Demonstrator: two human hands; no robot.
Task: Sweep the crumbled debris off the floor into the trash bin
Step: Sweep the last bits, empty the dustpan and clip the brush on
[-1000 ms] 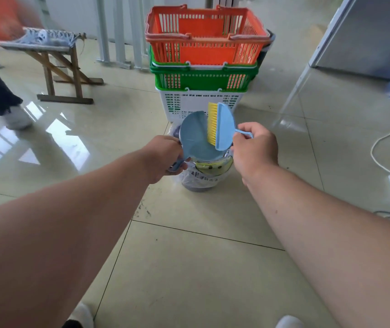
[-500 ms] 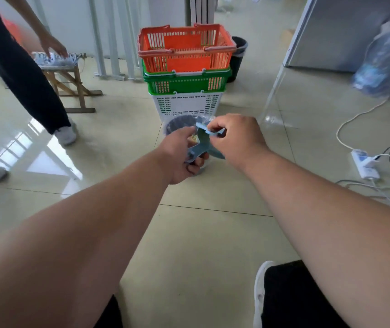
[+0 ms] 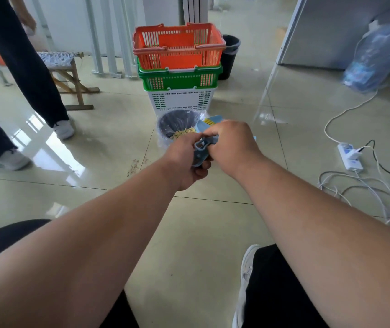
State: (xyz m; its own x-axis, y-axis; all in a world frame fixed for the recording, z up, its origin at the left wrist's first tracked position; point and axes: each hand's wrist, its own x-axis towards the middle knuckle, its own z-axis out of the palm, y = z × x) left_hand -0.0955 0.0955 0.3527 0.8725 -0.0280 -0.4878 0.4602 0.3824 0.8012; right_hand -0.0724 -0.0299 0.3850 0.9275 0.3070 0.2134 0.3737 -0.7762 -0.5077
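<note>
Light, stiff plastic dustpan – left hand curls round its handle, right hand grips the brush beside the trash bin – debris loose

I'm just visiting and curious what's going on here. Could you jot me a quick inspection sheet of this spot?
Surface: glossy tiled floor; a few dark specks left of the hands.
Job's things: lined trash bin holding pale crumbs; blue dustpan and brush held together beside its rim.
Clutter: stacked baskets, wooden stool, black bucket, plastic bag.
Hands: left hand grips the dustpan handle; right hand is curled over the brush handle.
Cables: power strip with loose white cords on the floor, right.
Surroundings: another person's legs at left, grey cabinet at right.
</note>
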